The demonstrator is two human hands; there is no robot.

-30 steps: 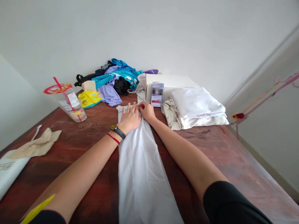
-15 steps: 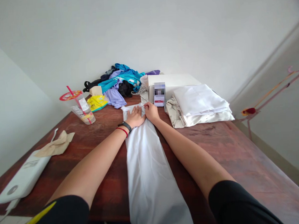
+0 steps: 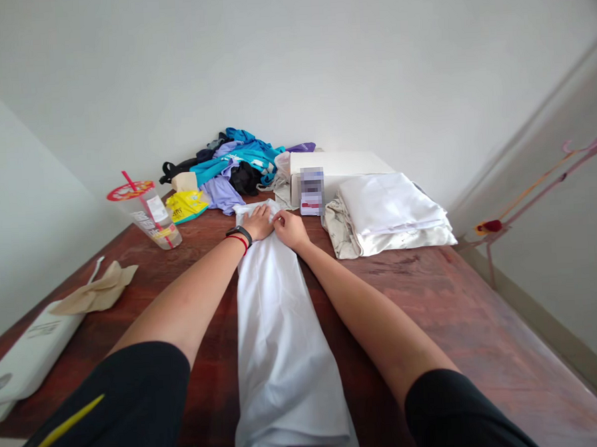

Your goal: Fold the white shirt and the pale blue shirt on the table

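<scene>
A long strip of white cloth (image 3: 284, 331), folded narrow and slightly wrinkled, runs from the middle of the table over its near edge. My left hand (image 3: 258, 222) lies flat on the far end of the cloth, fingers stretched out and pointing away from me. A dark band and a red cord are round that wrist. Right beside it, my right hand (image 3: 291, 229) is closed, thumb and forefinger pinching the right edge of the same cloth near its far end. The remaining fingers of that hand are curled under and partly hidden.
Folded white fabric (image 3: 395, 205) lies at the right, before a white box (image 3: 342, 161) and a small purple carton (image 3: 311, 199). Crumpled clothes (image 3: 245, 159) and a yellow packet (image 3: 186, 206) sit at the back. Leftward are a plastic cup (image 3: 150, 214) and a white device (image 3: 35, 347) under a napkin (image 3: 99, 290).
The view has shifted a little, so most things appear farther left. The cloth's near part now shows a folded-over hem by the table edge. Both hands stay at the cloth's far end.
</scene>
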